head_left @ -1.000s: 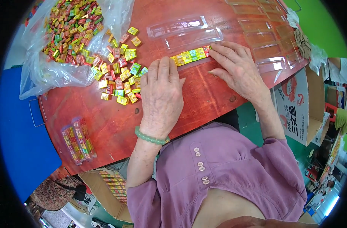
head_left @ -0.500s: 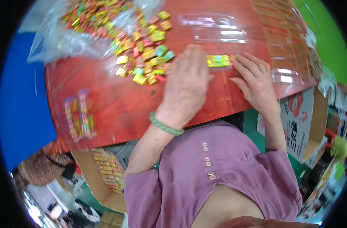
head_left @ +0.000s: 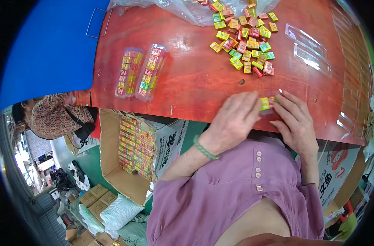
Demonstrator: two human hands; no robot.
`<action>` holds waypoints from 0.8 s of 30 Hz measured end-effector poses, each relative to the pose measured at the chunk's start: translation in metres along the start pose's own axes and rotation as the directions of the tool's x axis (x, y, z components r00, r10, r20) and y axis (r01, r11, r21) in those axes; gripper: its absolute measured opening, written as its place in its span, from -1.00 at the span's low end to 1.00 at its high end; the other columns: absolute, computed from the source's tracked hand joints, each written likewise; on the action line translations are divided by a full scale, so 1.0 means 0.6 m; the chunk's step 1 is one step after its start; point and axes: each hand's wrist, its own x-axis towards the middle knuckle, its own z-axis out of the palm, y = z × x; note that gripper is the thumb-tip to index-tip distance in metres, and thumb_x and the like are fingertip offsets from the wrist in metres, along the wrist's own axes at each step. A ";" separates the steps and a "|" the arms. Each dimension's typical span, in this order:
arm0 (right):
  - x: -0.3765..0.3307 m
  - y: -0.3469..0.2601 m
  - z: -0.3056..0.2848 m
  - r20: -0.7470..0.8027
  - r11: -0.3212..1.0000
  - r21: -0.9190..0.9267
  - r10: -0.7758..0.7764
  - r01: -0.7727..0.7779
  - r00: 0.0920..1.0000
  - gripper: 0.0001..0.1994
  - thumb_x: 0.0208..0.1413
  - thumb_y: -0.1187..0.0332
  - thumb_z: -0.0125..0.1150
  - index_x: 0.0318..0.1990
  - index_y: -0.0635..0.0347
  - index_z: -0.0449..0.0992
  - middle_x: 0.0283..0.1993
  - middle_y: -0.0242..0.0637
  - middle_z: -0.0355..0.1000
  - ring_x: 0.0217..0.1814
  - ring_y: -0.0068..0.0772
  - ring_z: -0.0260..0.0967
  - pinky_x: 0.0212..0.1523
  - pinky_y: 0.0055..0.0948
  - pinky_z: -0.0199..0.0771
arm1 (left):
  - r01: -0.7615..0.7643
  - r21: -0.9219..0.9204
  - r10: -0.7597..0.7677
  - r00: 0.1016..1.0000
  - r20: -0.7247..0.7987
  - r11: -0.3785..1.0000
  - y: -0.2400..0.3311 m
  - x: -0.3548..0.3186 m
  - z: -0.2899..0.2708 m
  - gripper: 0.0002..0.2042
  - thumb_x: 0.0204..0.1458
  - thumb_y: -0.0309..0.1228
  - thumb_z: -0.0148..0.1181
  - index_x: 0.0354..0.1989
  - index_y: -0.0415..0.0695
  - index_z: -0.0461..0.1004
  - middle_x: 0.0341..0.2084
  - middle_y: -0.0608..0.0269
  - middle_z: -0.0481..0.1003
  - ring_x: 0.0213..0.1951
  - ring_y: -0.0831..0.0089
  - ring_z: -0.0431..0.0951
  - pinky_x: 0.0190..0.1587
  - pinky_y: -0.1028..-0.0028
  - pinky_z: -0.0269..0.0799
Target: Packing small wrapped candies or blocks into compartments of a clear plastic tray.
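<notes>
Close to the table's front edge, a clear plastic tray holding small yellow and red box-shaped packs [head_left: 267,103] lies between my hands. My left hand [head_left: 234,119] is closed at its left end, the fingers together and covering part of it. At the other end my right hand [head_left: 295,117] grips it with bent fingers and the thumb below. Most of the tray is hidden by my hands. Beyond them is a loose pile of small packs [head_left: 246,53] in yellow, red, orange and green.
Two filled clear trays [head_left: 149,76] lie at the left on the red table [head_left: 191,82]. Empty clear trays [head_left: 312,51] rest at the right. A plastic bag [head_left: 191,12] lies at the back. Below the table stands a cardboard box [head_left: 109,158] of filled trays. A person [head_left: 55,117] is at far left.
The view has swung left, bringing the filled trays and the box further into sight. My hands have come nearer the table's front edge with the row of packs between them.
</notes>
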 end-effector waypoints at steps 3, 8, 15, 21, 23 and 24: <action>0.037 -0.013 0.022 0.032 0.995 0.055 -0.082 0.080 0.996 -0.51 -0.07 0.41 0.48 0.09 0.27 0.57 0.31 -0.14 0.44 0.43 0.03 0.28 0.34 -0.05 0.37 | 0.121 0.093 -0.117 0.992 -0.050 0.988 -0.022 -0.033 -0.032 -0.57 0.05 -0.42 0.34 0.08 -0.37 0.48 0.11 -0.15 0.45 0.09 -0.02 0.50 0.15 0.08 0.44; 0.069 -0.029 0.038 0.056 0.987 0.078 -0.143 0.139 0.988 -0.53 -0.05 0.40 0.49 0.08 0.23 0.56 0.29 -0.13 0.43 0.38 0.03 0.32 0.30 -0.06 0.41 | 0.260 0.200 -0.212 0.949 -0.233 0.945 -0.063 -0.078 -0.070 -0.65 -0.01 -0.60 0.39 -0.01 -0.33 0.55 0.02 -0.09 0.51 -0.03 -0.06 0.54 -0.02 0.14 0.53; 0.079 -0.021 0.044 0.051 0.986 0.078 -0.150 0.146 0.987 -0.55 -0.08 0.42 0.49 0.03 0.26 0.58 0.22 -0.10 0.46 0.27 0.05 0.39 0.23 -0.09 0.46 | 0.319 0.346 -0.186 0.912 -0.366 0.882 -0.087 -0.078 -0.134 -0.77 0.06 -0.60 0.35 -0.10 -0.35 0.56 -0.01 -0.08 0.53 -0.06 -0.03 0.56 -0.04 0.14 0.53; 0.080 -0.022 0.048 0.016 0.988 0.078 -0.134 0.133 0.991 -0.59 -0.08 0.43 0.48 -0.02 0.28 0.59 0.18 -0.13 0.48 0.24 0.04 0.40 0.21 -0.09 0.46 | 0.449 0.451 -0.232 0.858 -0.457 0.771 -0.151 -0.067 -0.193 -0.81 0.10 -0.57 0.31 -0.12 -0.32 0.56 -0.03 -0.06 0.54 -0.05 -0.02 0.56 -0.01 0.14 0.52; 0.080 -0.020 0.051 0.015 0.988 0.084 -0.133 0.131 0.991 -0.60 -0.08 0.43 0.48 -0.02 0.28 0.60 0.17 -0.14 0.48 0.24 0.04 0.40 0.21 -0.10 0.46 | 0.477 0.442 -0.254 0.844 -0.473 0.760 -0.168 -0.071 -0.193 -0.82 0.12 -0.56 0.30 -0.12 -0.31 0.56 -0.05 -0.07 0.54 -0.04 -0.03 0.56 -0.01 0.13 0.52; 0.079 -0.019 0.053 0.014 0.988 0.090 -0.129 0.128 0.991 -0.60 -0.08 0.43 0.48 -0.03 0.28 0.60 0.17 -0.14 0.48 0.24 0.04 0.40 0.21 -0.11 0.46 | 0.484 0.439 -0.268 0.842 -0.467 0.757 -0.175 -0.073 -0.191 -0.81 0.12 -0.56 0.29 -0.10 -0.32 0.56 -0.04 -0.08 0.54 -0.04 -0.04 0.56 0.00 0.11 0.52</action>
